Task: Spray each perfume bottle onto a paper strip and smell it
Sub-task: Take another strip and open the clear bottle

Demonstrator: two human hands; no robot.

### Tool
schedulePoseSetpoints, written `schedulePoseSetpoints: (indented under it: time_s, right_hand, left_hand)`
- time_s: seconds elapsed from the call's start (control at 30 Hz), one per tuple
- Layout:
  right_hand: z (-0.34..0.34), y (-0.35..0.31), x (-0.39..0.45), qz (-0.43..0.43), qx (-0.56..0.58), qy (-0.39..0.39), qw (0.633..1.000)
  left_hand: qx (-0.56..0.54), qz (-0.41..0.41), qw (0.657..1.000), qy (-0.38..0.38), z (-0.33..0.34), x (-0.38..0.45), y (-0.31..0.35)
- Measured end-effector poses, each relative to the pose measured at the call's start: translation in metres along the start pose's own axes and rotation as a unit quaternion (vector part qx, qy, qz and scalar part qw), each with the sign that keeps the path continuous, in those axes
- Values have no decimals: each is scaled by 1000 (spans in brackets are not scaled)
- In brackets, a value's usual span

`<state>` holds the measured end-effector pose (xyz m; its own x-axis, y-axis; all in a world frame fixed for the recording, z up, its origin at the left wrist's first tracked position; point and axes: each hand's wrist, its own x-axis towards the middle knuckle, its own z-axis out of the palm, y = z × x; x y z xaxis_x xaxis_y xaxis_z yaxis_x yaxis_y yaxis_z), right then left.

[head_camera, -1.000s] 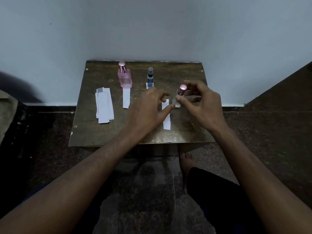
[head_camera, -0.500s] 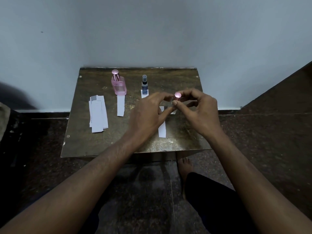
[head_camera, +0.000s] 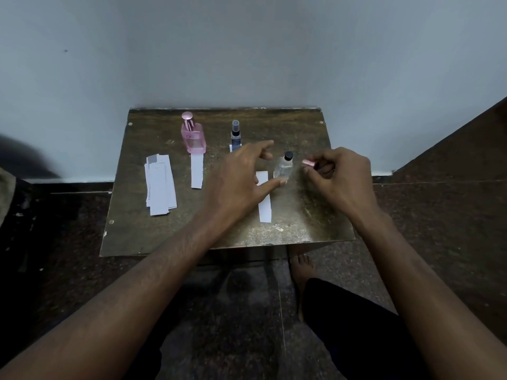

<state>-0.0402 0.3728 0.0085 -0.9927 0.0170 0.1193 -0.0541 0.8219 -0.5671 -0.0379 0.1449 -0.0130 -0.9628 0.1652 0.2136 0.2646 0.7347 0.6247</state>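
My right hand (head_camera: 340, 174) pinches pink cap (head_camera: 308, 162). My left hand (head_camera: 241, 174) fingers apart, thumb touching clear bottle (head_camera: 284, 168) on desk (head_camera: 301, 215); strip (head_camera: 264, 198) beside.

Place: a room in a home
Signs: bare foot (head_camera: 301, 267) on dark stone floor (head_camera: 247, 311), small worn table (head_camera: 315, 215) against plain wall (head_camera: 247, 50)

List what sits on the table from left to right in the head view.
Stack of paper strips → pink perfume bottle → blue spray bottle → left hand → clear bottle → pink cap in right hand.
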Motion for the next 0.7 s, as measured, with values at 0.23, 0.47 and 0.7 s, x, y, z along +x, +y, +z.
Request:
schedulePoseSetpoints:
  time_s: [0.23,0.47,0.7]
  right_hand:
    - [5,3,5,18,-56,-64,996]
    - [5,4,7,39,-61,-82,994]
    - [-11,-1,-2,19,-55,-43,997]
  left_hand:
    - [80,-10,997,-16,-8,-6,-1]
    - [100,-29,994,-40,-10,-7,-1]
    - [130,-26,990,-51,-10,-9,3]
